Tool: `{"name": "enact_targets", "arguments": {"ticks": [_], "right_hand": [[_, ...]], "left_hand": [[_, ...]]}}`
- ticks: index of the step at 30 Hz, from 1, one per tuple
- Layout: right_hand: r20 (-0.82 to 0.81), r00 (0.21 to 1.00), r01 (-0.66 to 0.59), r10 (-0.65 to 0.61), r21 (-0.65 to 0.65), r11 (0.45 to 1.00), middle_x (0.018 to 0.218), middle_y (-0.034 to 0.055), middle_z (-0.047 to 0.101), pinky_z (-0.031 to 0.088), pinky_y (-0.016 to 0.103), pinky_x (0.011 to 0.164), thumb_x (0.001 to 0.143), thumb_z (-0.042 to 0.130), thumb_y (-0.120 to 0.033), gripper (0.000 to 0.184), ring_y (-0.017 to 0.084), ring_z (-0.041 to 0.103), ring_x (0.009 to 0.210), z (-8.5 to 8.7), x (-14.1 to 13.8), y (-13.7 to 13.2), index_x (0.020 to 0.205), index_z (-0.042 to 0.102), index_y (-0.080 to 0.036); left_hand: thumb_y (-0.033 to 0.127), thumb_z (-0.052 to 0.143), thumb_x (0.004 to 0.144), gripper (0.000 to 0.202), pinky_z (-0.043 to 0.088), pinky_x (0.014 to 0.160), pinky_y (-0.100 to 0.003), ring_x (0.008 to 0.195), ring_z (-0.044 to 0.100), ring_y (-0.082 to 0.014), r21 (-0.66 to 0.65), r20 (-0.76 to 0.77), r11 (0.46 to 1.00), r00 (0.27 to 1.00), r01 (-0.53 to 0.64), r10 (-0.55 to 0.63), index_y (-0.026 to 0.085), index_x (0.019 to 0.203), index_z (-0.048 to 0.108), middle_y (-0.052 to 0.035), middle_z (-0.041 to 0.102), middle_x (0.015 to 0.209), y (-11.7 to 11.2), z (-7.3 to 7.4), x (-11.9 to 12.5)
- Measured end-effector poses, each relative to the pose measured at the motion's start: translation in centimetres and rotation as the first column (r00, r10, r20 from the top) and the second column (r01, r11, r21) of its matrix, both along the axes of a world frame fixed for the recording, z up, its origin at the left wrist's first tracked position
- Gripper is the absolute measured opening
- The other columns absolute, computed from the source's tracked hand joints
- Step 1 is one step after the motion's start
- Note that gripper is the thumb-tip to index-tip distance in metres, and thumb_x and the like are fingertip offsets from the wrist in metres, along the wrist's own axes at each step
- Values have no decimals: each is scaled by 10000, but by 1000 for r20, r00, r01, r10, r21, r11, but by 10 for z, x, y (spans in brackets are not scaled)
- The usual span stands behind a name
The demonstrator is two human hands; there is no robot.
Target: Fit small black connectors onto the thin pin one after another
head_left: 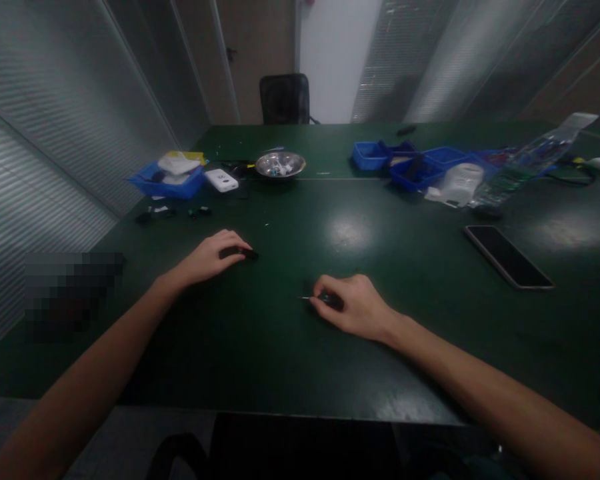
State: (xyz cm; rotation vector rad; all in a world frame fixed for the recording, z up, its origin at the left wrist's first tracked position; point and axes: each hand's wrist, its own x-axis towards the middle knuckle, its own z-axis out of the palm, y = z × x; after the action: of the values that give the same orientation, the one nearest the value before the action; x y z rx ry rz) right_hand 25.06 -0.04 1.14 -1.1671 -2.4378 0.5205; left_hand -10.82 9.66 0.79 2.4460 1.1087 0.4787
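My left hand (211, 257) rests on the dark green table (300, 360), its fingers curled over a small black part (245, 253) that sticks out to the right of the fingertips. My right hand (355, 307) lies a little nearer and to the right, fingers closed round a small dark-handled tool (325, 299) whose thin metal tip points left. The two hands are apart, with bare table between them.
At the back left stand a blue tray (166, 181), a white device (221, 180) and a metal bowl (281, 164). Small black parts (173, 213) lie before the tray. Blue bins (415, 163), a white object (457, 183) and a plastic bag (525, 163) sit back right. A phone (508, 256) lies right.
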Motion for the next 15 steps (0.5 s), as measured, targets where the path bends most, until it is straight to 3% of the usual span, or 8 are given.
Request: {"name": "enact_targets", "arguments": {"ticks": [9, 15], "right_hand": [[-1, 1000, -1, 1, -3, 1000, 616, -28, 600, 327, 239, 552, 960, 536, -399, 243, 100, 513, 524, 2, 0, -1, 997, 666, -198], [-2, 1000, -10, 10, -4, 1000, 615, -26, 603, 327, 242, 549, 971, 526, -418, 264, 101, 509, 522, 1, 1, -1, 1001, 666, -197]], "left_hand": [[513, 557, 946, 421, 435, 1000, -419, 1143, 539, -261, 29, -40, 970, 969, -241, 242, 213, 1211, 689, -101, 619, 1239, 20, -7, -44], [521, 566, 933, 428, 420, 995, -394, 1147, 547, -261, 81, -45, 934, 935, -347, 351, 227, 1220, 684, -87, 623, 1240, 29, -11, -73]]}}
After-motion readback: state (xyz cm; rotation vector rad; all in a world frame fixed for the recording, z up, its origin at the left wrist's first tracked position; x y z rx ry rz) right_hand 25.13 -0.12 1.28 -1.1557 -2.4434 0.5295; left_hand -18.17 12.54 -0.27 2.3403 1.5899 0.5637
